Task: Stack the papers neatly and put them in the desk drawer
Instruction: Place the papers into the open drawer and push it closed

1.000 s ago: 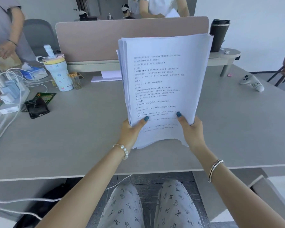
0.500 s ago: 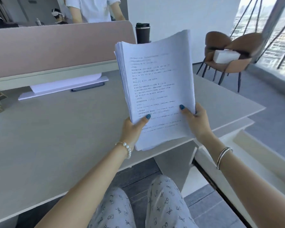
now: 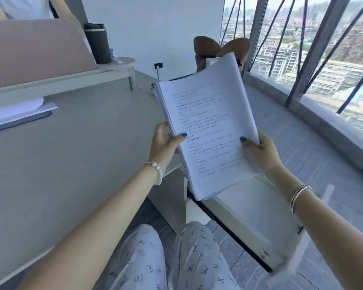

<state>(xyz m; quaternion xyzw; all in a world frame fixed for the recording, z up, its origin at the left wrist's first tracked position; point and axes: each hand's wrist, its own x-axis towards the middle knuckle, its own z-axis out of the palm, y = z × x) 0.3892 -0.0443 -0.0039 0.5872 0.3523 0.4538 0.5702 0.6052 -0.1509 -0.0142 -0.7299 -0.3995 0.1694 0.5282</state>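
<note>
A seated person grasps a thick stack of papers (image 3: 210,130) with 2 hands, the left hand (image 3: 166,143) pinching its left edge and the right hand (image 3: 260,149) its right edge. The stack is held in the air, tilted, past the grey desk's (image 3: 71,164) corner and above the open white drawer (image 3: 258,216).
</note>
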